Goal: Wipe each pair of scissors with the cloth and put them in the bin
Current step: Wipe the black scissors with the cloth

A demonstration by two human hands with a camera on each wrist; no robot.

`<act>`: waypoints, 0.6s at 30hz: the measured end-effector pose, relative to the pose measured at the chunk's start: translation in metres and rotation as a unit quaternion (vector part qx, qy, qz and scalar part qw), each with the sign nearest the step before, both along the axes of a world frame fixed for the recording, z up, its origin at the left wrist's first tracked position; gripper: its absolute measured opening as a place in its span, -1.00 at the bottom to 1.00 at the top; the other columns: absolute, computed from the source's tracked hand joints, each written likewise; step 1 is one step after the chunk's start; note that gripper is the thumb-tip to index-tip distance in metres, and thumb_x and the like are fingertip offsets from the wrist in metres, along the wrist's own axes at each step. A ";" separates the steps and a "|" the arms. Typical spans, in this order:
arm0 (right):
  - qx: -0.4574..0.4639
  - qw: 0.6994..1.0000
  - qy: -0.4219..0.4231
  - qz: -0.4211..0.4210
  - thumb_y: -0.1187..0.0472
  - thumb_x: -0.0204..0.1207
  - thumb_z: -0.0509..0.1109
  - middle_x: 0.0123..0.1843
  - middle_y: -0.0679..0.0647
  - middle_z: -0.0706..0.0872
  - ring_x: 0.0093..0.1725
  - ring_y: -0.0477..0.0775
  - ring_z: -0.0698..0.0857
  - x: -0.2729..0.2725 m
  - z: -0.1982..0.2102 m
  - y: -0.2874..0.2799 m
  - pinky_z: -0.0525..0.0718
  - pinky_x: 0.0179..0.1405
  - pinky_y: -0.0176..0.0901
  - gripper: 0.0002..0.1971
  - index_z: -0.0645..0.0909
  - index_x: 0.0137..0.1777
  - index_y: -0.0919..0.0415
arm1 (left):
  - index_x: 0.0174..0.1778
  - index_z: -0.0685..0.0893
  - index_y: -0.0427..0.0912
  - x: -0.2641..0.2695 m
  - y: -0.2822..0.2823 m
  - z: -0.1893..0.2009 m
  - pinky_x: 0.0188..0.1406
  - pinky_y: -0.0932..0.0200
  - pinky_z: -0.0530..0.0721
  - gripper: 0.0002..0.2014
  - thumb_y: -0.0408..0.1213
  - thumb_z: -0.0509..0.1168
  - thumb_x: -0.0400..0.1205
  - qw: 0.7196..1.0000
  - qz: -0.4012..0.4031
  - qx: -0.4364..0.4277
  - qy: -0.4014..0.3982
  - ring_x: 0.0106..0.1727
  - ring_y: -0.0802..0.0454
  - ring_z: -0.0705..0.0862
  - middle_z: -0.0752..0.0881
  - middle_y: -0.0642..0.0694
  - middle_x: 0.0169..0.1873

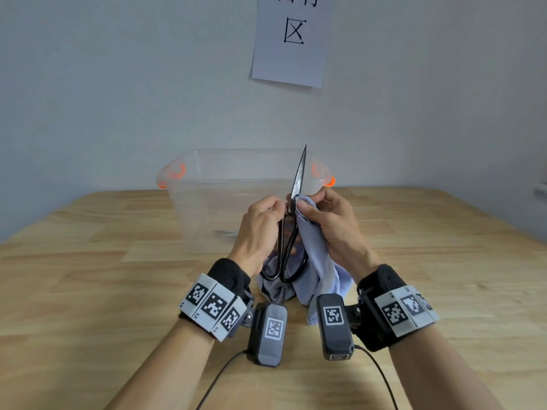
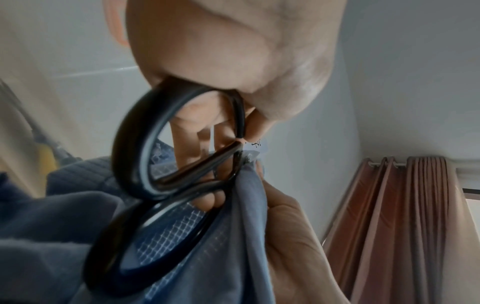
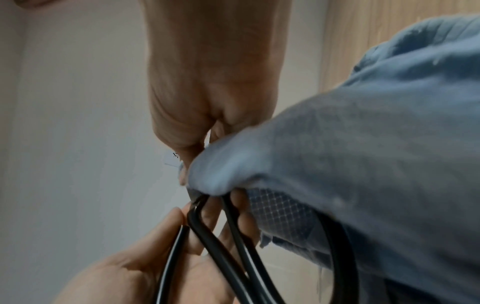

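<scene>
Right at the centre of the head view, one pair of black scissors [image 1: 288, 232] stands almost upright, its closed blades pointing to the top of the frame and its two big loop handles hanging low. The left hand [image 1: 259, 229] grasps the pair just below the pivot, fingers curled round the upper part of the handles. The right hand [image 1: 331, 220] pinches one blue-grey cloth [image 1: 310, 261] against the base of the blades, thumb and fingertips pressing the fabric onto the metal; the rest of the cloth trails down behind the loops and bunches on the wooden table [image 1: 88, 291] between the two wrists.

From the left wrist view, the two loops [image 2: 145, 185] fill the middle of the frame, with the cloth [image 2: 233, 236] draped at the lower right and the right hand [image 2: 293, 236] behind it. In the right wrist view the cloth [image 3: 363, 144] covers the right half, and the left hand [image 3: 155, 267] shows at the lower left holding the dark handles [image 3: 221, 246].

Behind the hands, in the upper middle of the head view, sits one clear plastic bin [image 1: 225, 187] with two orange latches. Something thin and dark lies on its floor, too faint to tell what. One sheet of paper [image 1: 291, 39] with printed characters hangs on the wall at the top.
</scene>
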State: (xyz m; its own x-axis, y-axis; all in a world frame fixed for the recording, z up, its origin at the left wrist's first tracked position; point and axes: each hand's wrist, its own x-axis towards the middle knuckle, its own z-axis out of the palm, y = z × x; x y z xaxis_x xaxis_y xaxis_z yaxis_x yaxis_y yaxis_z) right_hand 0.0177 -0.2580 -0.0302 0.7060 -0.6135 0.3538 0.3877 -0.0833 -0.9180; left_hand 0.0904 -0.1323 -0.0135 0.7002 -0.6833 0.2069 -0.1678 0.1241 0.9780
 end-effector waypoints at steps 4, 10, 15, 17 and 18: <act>-0.030 0.998 0.013 -0.057 0.29 0.64 0.43 -0.26 0.19 0.70 -0.26 0.08 0.66 0.001 0.002 -0.005 0.64 -0.18 -0.05 -0.82 0.55 -0.19 0.22 | -0.20 0.36 -0.36 0.002 -0.001 -0.003 -0.32 -0.50 0.66 -0.68 -0.12 0.16 0.65 1.000 0.009 0.015 -0.026 -0.26 -0.18 0.51 0.52 -0.18 -0.24; 0.001 0.995 0.017 -0.102 0.23 0.65 0.42 -0.39 0.04 0.66 -0.38 -0.07 0.61 0.001 0.001 -0.014 0.59 -0.34 -0.28 -0.84 0.56 -0.14 0.25 | -0.13 0.35 -0.48 0.002 -0.003 0.000 -0.35 -0.19 0.61 -0.73 -0.31 0.10 0.78 1.000 0.016 -0.008 0.013 -0.26 -0.25 0.62 0.65 -0.33 -0.13; 0.055 0.996 0.014 -0.071 0.16 0.64 0.45 -0.35 0.20 0.56 -0.33 0.12 0.53 0.008 0.002 -0.004 0.53 -0.27 -0.05 -0.78 0.57 -0.18 0.25 | -0.29 0.36 -0.28 0.001 -0.005 -0.003 -0.18 -0.03 0.45 -0.70 -0.17 0.18 0.68 0.998 0.022 0.001 -0.057 -0.24 -0.09 0.42 0.43 -0.19 -0.31; 0.070 0.995 0.015 -0.063 0.19 0.62 0.47 -0.39 0.15 0.56 -0.34 0.16 0.57 0.010 0.005 0.001 0.60 -0.32 -0.09 -0.74 0.52 -0.27 0.21 | -0.30 0.38 -0.28 0.000 -0.005 -0.004 -0.14 0.03 0.34 -0.68 -0.18 0.17 0.71 0.996 0.028 0.005 -0.084 -0.23 0.00 0.38 0.41 -0.14 -0.33; 0.078 0.995 0.012 -0.062 0.22 0.61 0.48 -0.38 0.15 0.57 -0.35 0.16 0.59 0.011 0.005 0.002 0.64 -0.35 -0.11 -0.73 0.51 -0.28 0.20 | -0.30 0.39 -0.28 0.001 -0.006 -0.005 -0.14 0.04 0.32 -0.69 -0.17 0.16 0.70 0.996 0.029 0.005 -0.089 -0.23 0.01 0.38 0.43 -0.13 -0.33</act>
